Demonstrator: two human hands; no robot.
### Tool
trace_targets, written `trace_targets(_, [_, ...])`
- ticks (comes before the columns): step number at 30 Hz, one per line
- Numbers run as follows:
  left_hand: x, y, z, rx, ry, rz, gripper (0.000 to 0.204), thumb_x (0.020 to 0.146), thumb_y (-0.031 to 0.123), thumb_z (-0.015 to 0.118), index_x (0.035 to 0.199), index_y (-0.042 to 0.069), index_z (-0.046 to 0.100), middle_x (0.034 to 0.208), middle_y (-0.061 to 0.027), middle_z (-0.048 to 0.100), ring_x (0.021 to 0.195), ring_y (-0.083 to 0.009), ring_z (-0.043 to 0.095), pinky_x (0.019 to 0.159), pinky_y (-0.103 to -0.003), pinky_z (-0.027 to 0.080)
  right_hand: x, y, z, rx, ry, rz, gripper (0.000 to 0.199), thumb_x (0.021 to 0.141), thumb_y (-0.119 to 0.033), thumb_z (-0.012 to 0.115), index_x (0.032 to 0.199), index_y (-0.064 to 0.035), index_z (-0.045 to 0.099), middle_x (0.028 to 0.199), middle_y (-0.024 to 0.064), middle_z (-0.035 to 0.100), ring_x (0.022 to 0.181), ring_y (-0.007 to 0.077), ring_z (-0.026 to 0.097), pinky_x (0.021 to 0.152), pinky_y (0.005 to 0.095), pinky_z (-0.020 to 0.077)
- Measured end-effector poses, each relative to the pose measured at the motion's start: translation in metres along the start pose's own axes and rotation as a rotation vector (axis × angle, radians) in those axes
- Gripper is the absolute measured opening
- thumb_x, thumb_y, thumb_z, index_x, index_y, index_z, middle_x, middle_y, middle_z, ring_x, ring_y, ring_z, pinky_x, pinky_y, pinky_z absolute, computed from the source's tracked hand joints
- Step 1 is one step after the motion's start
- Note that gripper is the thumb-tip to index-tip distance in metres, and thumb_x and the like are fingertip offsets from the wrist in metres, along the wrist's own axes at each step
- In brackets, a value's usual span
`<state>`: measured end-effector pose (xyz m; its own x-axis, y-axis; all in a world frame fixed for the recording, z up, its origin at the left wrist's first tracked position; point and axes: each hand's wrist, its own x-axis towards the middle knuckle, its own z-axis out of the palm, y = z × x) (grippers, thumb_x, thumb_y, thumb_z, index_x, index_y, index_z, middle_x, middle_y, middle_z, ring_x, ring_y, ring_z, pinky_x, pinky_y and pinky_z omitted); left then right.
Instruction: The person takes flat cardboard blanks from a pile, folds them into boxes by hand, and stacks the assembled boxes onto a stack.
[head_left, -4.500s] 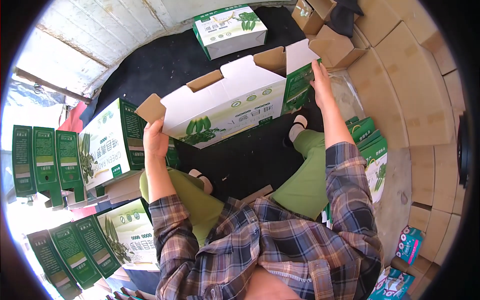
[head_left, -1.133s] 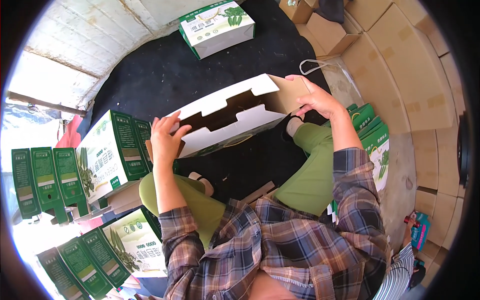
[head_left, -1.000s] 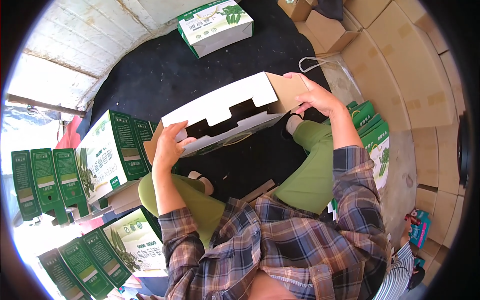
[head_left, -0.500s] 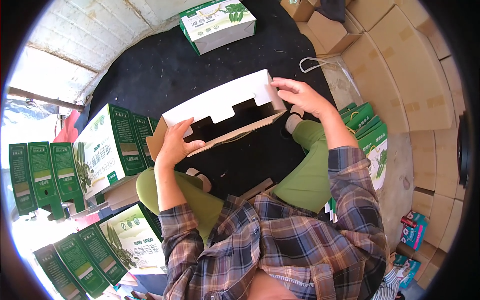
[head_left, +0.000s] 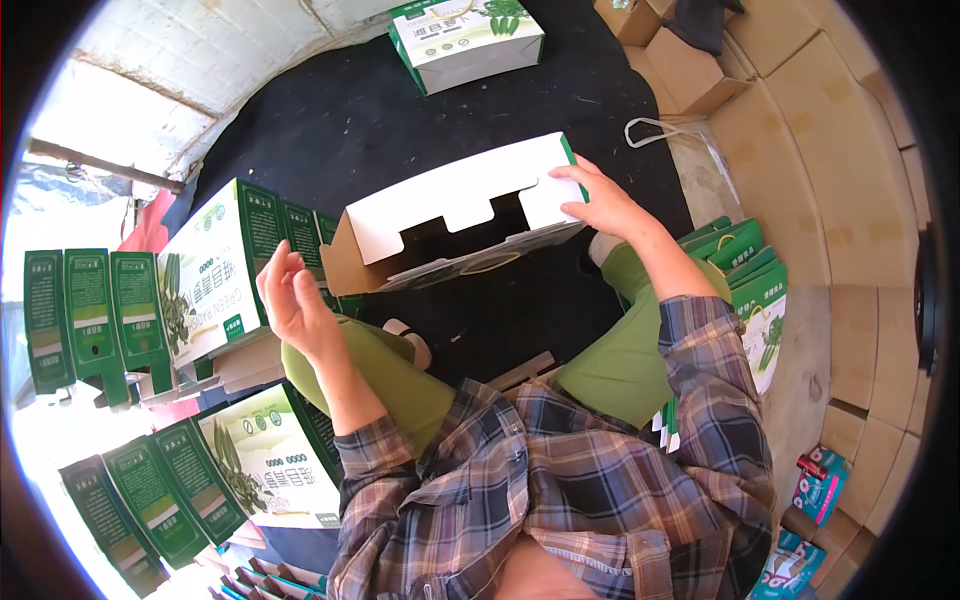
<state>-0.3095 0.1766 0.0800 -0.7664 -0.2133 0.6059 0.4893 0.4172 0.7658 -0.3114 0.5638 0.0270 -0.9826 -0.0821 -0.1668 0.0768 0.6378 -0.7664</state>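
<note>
Rope-handled carton (head_left: 455,190), right end pinched in right grip (head_left: 606,205); left grip (head_left: 297,308) loosely spread, empty, left of carton's brown flap (head_left: 349,260)

Inside the open gift carton (head_left: 455,193), the bottom is too dark to make out; the top edge crops the closed gift carton (head_left: 478,62).

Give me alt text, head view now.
The right hand holds the right end of an open carton; the left hand is free beside its brown left flap. Beyond, a green-and-white box sits on black sheeting.
</note>
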Motion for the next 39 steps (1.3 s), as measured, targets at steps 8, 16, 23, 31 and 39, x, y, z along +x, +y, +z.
trace_targets(8, [-0.035,-0.023,0.017,-0.111,-0.657,-0.348,0.089,0.070,0.053,0.072,0.139,0.007,0.038,0.125,-0.0143,0.052,0.120,-0.0261,0.046,0.101,-0.041,0.035,-0.003,0.001,-0.003,-0.032,-0.005,0.030,0.050,0.075,-0.008,0.063,0.124,-0.0123,0.052,0.140,0.0131,0.036,0.124,0.0284,0.043,0.103,0.0343,0.0362])
trace_targets(16, [-0.048,-0.030,0.072,0.483,-0.484,-0.261,0.050,0.078,0.017,0.068,0.126,0.011,0.054,0.116,-0.0093,0.058,0.110,-0.0305,0.049,0.095,-0.041,0.038,0.006,0.014,0.002,-0.052,0.020,0.072,0.046,0.085,-0.020,0.059,0.130,-0.0171,0.050,0.146,0.0147,0.029,0.127,0.0307,0.040,0.104,0.0353,0.0353])
trace_targets(23, [-0.060,-0.054,0.070,0.758,-0.591,0.085,0.050,0.077,0.022,0.070,0.124,0.019,0.056,0.131,-0.0011,0.050,0.123,-0.0304,0.040,0.099,-0.057,0.028,-0.006,-0.016,0.018,-0.239,0.152,-0.113,0.064,0.072,-0.030,0.074,0.131,-0.0252,0.050,0.152,0.0101,0.015,0.133,0.0353,0.030,0.103,0.0400,0.0366])
trace_targets(31, [-0.051,-0.025,0.077,0.790,-0.766,-0.007,0.062,0.065,0.036,0.079,0.121,0.020,0.059,0.133,-0.0004,0.049,0.127,-0.0306,0.036,0.099,-0.065,0.023,-0.007,-0.013,0.023,-0.497,0.088,-0.135,0.070,0.062,-0.028,0.082,0.126,-0.0254,0.055,0.152,0.0088,0.014,0.134,0.0439,0.022,0.104,0.0484,0.0358])
trace_targets(39, [-0.052,-0.027,0.075,0.790,-0.820,-0.005,0.055,0.068,0.038,0.076,0.118,0.021,0.061,0.127,0.0020,0.054,0.120,-0.0281,0.040,0.096,-0.066,0.024,-0.012,-0.015,0.024,-0.546,0.069,-0.170,0.055,0.066,-0.029,0.080,0.117,-0.0211,0.061,0.151,0.0094,0.016,0.133,0.0461,0.022,0.104,0.0492,0.0354])
